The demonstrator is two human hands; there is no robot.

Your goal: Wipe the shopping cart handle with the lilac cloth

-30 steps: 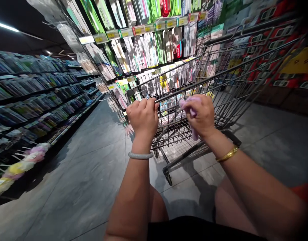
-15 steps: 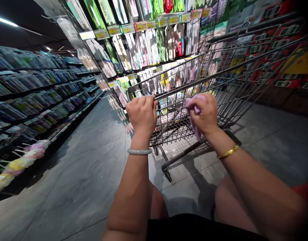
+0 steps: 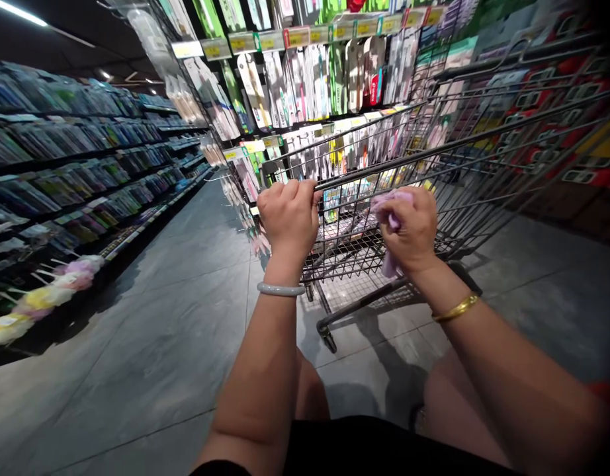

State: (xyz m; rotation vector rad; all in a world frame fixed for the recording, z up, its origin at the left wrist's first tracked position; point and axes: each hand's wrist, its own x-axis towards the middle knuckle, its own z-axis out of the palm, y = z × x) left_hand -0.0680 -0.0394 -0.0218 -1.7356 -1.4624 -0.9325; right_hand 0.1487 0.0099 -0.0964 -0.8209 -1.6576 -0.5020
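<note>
A dark wire shopping cart (image 3: pixel 364 264) stands before me, its side facing my hands. My left hand (image 3: pixel 289 213), with a grey bangle at its wrist, is wrapped round the near end of the cart's top rail (image 3: pixel 374 170). My right hand (image 3: pixel 413 228), with a gold bracelet behind it, is closed on a crumpled light-purple cloth (image 3: pixel 390 266). Part of the cloth hangs below the fist, against the cart's wire side. Whether it touches a wire under the fingers I cannot tell.
Behind the cart rises a rack of toothbrush-like packages (image 3: pixel 309 86) with price strips. Long shelves (image 3: pixel 51 158) of packaged goods run along the left, with pastel bath puffs (image 3: pixel 61 284) at their near end. Grey tiled floor (image 3: pixel 186 330) lies between. A caster (image 3: pixel 327 340) supports the cart's near corner.
The view has shifted a little, so the rack and both hands appear slightly farther right. Both hands keep their grips; the cloth stays in the right fist.
</note>
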